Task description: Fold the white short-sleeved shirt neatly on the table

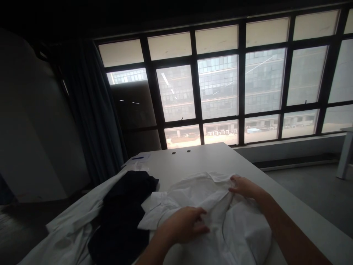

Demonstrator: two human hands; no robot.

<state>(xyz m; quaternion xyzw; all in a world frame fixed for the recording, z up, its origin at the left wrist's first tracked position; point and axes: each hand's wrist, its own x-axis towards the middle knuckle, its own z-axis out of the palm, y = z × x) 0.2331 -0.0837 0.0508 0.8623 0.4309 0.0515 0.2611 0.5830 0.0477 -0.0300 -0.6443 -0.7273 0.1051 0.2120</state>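
A rumpled white garment (190, 191), perhaps a shirt, is spread over the front of the white table. My right hand (244, 187) pinches its far right edge between thumb and fingers. Over the middle of the cloth is my left hand (186, 225), its thumb and fingers apart and slightly blurred; whether it touches the fabric is hard to make out. Left of the white garment lies a dark, bunched piece of clothing (124, 217).
More white cloth (74, 217) hangs along the left side of the table (198, 158). A blue pen (138, 158) rests on papers at the far left corner. Beyond stand large windows (217, 88) and a dark curtain (93, 110). Another table's leg (344, 154) shows at right.
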